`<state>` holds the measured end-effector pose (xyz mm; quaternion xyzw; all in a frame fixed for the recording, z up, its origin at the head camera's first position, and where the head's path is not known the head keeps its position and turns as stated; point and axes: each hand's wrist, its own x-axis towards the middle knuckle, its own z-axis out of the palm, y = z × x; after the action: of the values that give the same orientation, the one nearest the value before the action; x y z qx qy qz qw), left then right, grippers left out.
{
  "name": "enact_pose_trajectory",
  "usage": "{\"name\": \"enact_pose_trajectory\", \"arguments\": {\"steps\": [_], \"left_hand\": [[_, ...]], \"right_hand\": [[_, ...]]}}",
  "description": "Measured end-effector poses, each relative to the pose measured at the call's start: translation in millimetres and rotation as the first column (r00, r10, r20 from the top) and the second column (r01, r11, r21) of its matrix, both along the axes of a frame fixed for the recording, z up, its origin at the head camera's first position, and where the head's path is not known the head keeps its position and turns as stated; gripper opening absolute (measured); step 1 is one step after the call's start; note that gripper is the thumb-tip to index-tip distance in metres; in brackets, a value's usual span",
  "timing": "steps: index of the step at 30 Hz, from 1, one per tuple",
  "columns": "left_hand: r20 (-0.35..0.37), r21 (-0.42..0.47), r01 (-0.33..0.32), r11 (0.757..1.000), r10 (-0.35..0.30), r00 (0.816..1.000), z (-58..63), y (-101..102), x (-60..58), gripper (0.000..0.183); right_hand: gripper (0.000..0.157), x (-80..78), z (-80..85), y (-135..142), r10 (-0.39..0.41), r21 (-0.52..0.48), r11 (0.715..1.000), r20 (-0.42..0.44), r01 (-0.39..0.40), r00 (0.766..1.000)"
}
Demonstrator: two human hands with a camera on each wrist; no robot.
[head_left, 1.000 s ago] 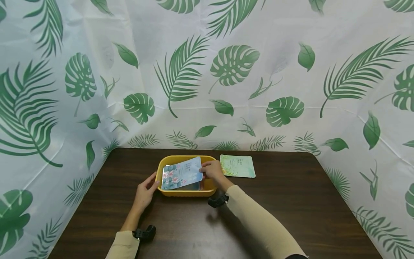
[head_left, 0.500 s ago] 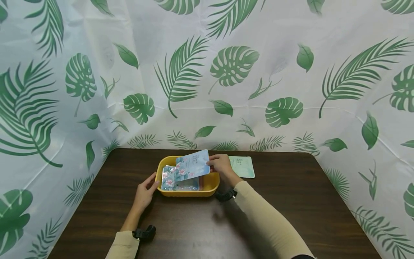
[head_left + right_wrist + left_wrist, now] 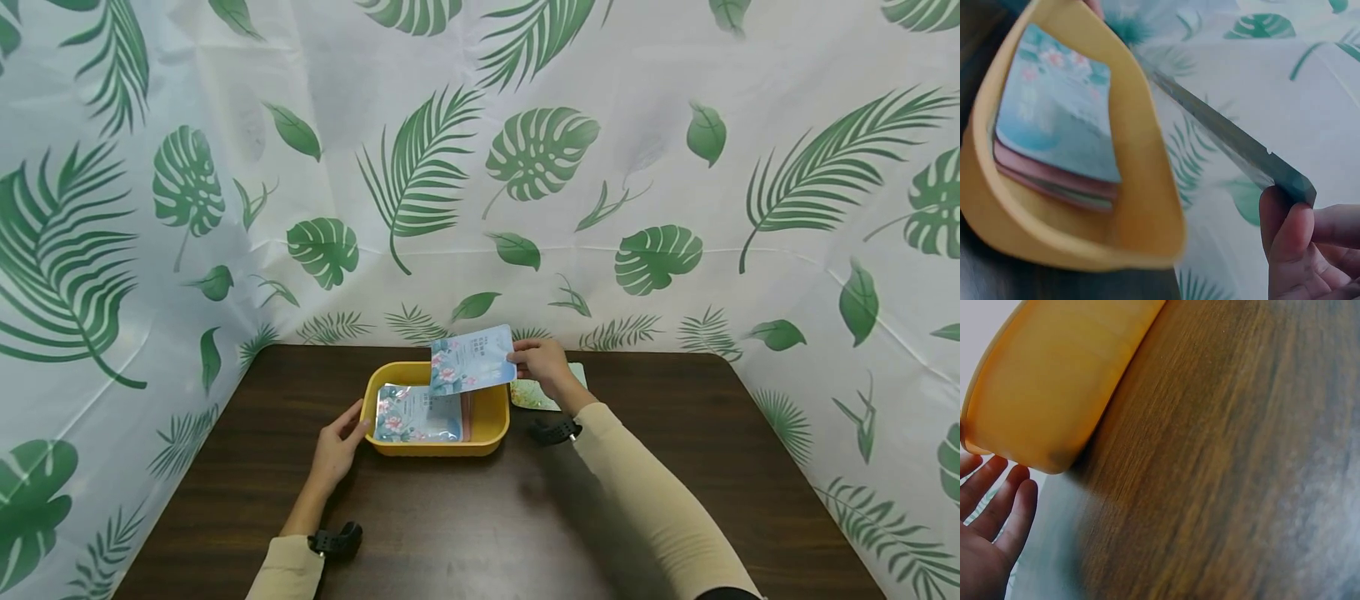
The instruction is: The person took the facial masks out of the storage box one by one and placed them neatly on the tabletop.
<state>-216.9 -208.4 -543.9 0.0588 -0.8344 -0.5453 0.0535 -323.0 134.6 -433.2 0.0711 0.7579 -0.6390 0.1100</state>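
My right hand (image 3: 546,365) pinches the right edge of a blue sheet mask packet (image 3: 474,360) printed with pink flowers, holding it above the back right part of a yellow bin (image 3: 491,448). In the right wrist view this packet (image 3: 1229,131) appears almost edge-on between thumb and fingers. A similar blue packet (image 3: 418,413) lies inside the bin, with pinkish packets (image 3: 1054,169) showing beneath it. At the bin's left end, my left hand (image 3: 334,450) touches the rim and outer wall. The left wrist view shows its fingers (image 3: 1016,515) spread and fairly straight against the wall.
Behind the right hand lies a light green packet (image 3: 534,395), partly covered by the wrist. The dark wooden table (image 3: 450,525) ends at the back against a white leaf-print sheet (image 3: 450,275). Black bands (image 3: 337,540) are on both wrists.
My right hand has lifted the blue packet from the bin and carried it right and toward the back, uncovering the similar packet below. My left hand has stayed at the bin's left end.
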Motion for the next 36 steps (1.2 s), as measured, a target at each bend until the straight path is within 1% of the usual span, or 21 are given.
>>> {"name": "enact_pose_trajectory", "arguments": {"steps": [4, 8, 15, 18, 21, 26, 31, 36], "left_hand": [[0.003, 0.002, 0.009, 1.000, -0.009, 1.000, 1.0, 0, 1.0, 0.049], [0.005, 0.014, 0.016, 1.000, -0.016, 1.000, 1.2, 1, 1.0, 0.049], [-0.011, 0.001, 0.008, 1.000, -0.008, 1.000, 0.5, 2, 0.3, 0.048], [-0.014, 0.003, 0.004, 1.000, -0.004, 1.000, 0.1, 2, 0.6, 0.048], [-0.011, 0.007, 0.003, 1.000, -0.003, 1.000, -0.3, 2, 0.8, 0.048], [0.000, 0.007, 0.002, 1.000, -0.002, 1.000, 1.7, 3, 2.2, 0.049], [-0.001, 0.021, 0.005, 1.000, -0.005, 1.000, 4.2, 4, 3.2, 0.050], [-0.001, 0.014, 0.003, 1.000, -0.003, 1.000, 3.3, 3, 3.3, 0.049]], "right_hand": [[0.032, -3.0, 3.4, 17, -0.014, -0.008, 1.000, 0.010, 0.014, 1.000], [0.034, -3.2, 6.0, 38, -0.017, 0.002, 1.000, -0.003, 0.017, 1.000], [0.040, -0.7, 6.6, 78, -0.003, -0.008, 1.000, -0.019, 0.003, 1.000], [0.042, 1.1, 6.5, 94, 0.009, 0.009, 1.000, -0.024, -0.009, 1.000], [0.040, 2.6, 7.2, 108, 0.002, 0.016, 1.000, -0.027, -0.002, 1.000], [0.043, 4.8, 6.0, 130, -0.011, 0.022, 1.000, -0.043, 0.012, 0.999], [0.046, 7.4, 2.1, 151, -0.029, 0.076, 0.997, -0.029, 0.031, 0.999], [0.048, 7.8, -6.8, 173, -0.053, 0.132, 0.990, -0.013, 0.054, 0.999]]}}
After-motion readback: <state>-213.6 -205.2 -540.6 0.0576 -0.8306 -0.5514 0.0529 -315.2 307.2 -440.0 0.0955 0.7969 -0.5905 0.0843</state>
